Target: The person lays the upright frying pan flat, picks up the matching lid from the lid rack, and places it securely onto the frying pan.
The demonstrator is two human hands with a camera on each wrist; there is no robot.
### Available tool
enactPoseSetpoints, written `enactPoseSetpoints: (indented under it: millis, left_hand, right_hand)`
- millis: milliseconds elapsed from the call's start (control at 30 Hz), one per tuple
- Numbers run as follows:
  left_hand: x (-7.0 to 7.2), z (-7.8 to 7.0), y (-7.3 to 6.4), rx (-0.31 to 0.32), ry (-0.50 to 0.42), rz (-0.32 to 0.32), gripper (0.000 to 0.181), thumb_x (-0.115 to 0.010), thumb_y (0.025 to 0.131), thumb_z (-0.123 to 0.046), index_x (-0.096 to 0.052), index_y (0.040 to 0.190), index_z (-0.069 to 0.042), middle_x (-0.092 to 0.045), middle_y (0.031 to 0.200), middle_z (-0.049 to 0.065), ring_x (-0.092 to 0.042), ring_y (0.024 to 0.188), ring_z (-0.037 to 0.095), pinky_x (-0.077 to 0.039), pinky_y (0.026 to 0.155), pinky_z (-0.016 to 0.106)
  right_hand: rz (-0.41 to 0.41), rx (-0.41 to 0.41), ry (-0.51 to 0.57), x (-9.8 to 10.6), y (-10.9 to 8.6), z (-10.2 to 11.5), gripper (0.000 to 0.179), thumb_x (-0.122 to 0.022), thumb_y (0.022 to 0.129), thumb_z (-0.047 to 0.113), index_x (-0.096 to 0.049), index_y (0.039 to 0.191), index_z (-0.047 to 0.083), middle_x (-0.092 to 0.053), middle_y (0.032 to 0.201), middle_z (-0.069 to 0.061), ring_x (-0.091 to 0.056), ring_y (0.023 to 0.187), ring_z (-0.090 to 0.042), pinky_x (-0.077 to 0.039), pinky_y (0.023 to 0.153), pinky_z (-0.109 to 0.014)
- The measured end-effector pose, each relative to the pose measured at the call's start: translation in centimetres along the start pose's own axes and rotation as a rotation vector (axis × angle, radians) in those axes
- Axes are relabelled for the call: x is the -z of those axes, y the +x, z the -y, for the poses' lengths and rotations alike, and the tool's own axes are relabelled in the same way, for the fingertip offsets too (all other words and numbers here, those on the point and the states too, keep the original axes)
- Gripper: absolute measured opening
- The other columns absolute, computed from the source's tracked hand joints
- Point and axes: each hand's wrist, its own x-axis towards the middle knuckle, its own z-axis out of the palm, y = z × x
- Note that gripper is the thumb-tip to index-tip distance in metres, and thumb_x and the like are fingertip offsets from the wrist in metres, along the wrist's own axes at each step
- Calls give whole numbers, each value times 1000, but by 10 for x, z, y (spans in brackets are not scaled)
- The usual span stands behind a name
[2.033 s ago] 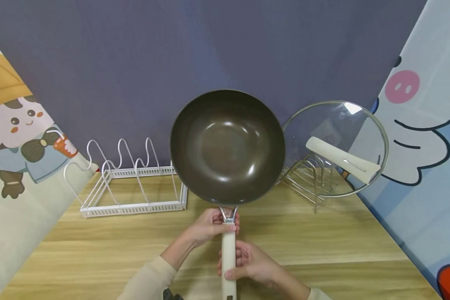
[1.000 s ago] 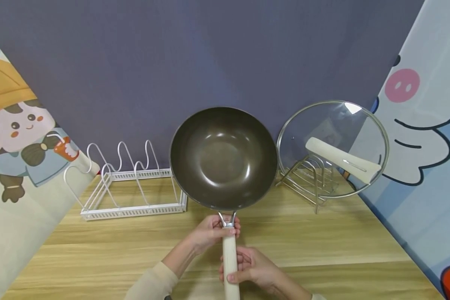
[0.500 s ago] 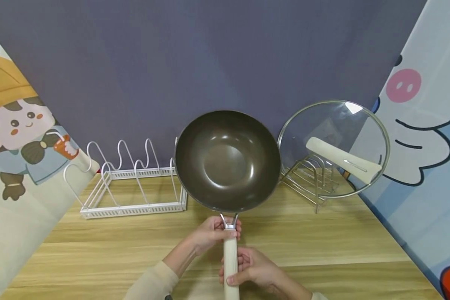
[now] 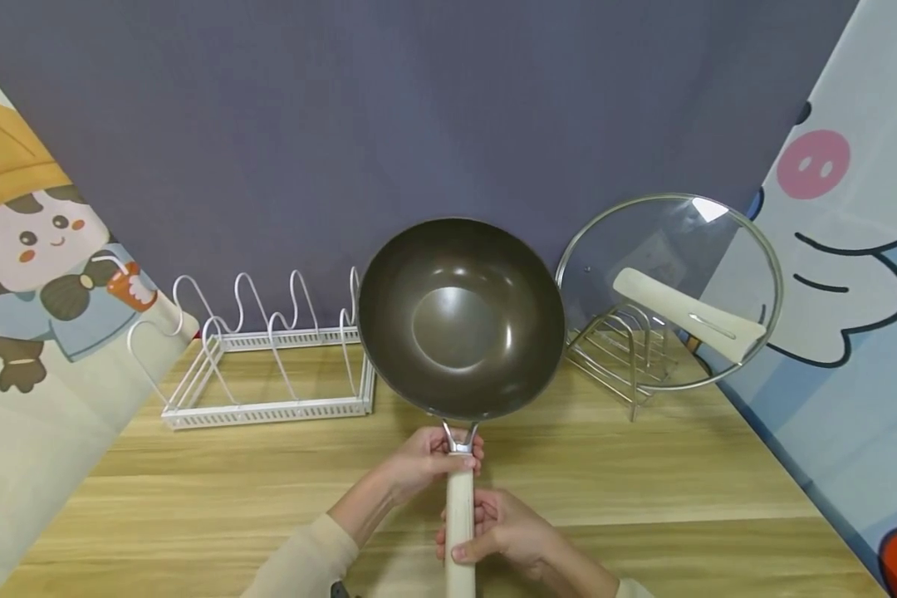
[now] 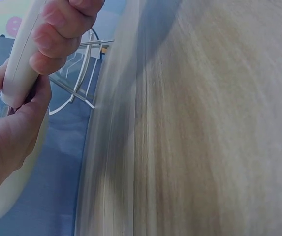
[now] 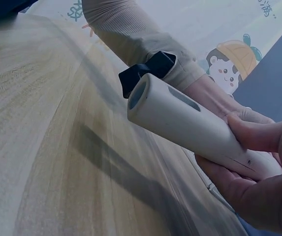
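A deep dark-brown wok is held up off the table, its inside facing me. My left hand grips the top of its cream handle, close to the metal fork that joins it to the pan. Lower down, my right hand holds the same handle, thumb lying across the front. In the left wrist view the left hand and the curled fingers of the other hand wrap the handle. The right wrist view shows the handle's hollow end jutting past the right hand.
A white pan rack with wavy wire dividers stands on the wooden table to the left. On the right, a glass lid with a cream handle leans in a small metal wire rack. A grey-blue wall rises behind.
The wok came down and tilted somewhat, then shifted slightly right. Both hands kept their grip on the handle throughout. The racks and lid stayed in place.
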Motion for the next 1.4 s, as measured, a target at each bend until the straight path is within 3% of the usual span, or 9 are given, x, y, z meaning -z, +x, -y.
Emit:
enactPoseSetpoints:
  millis: [200, 567, 1000, 1400]
  left_hand:
    - [0, -2, -1, 17, 7, -17, 51, -61, 84, -3, -42, 124, 21, -66, 97, -7, -64, 88, 7, -55, 86, 23]
    - [0, 5, -4, -13, -18, 13, 46, -59, 85, -2, -44, 120, 22, -66, 96, -6, -64, 87, 6, -54, 86, 21]
    - [1, 9, -6, 70, -61, 11, 49, -61, 86, -7, -44, 124, 20, -67, 98, -7, -63, 90, 6, -52, 89, 23]
    - [5, 14, -5, 64, -130, 63, 41, -59, 88, -7, -49, 121, 13, -66, 98, -7, -62, 92, 7, -51, 92, 23]
  right_hand:
    - [16, -2, 10, -2, 1, 3, 45, -67, 76, -6, -49, 117, -13, -73, 96, 1, -72, 87, -12, -57, 89, -29]
    - [30, -25, 44, -4, -2, -1, 41, -65, 78, -6, -51, 116, -9, -73, 95, 3, -71, 89, -11, -57, 90, -29]
    - [51, -50, 70, -4, -4, -2, 38, -65, 82, -2, -51, 117, -5, -73, 98, 4, -71, 92, -10, -57, 90, -29]
    - [38, -77, 78, -4, -3, -1, 36, -65, 84, 1, -53, 117, -4, -73, 97, 5, -71, 91, -10, -58, 90, -30]
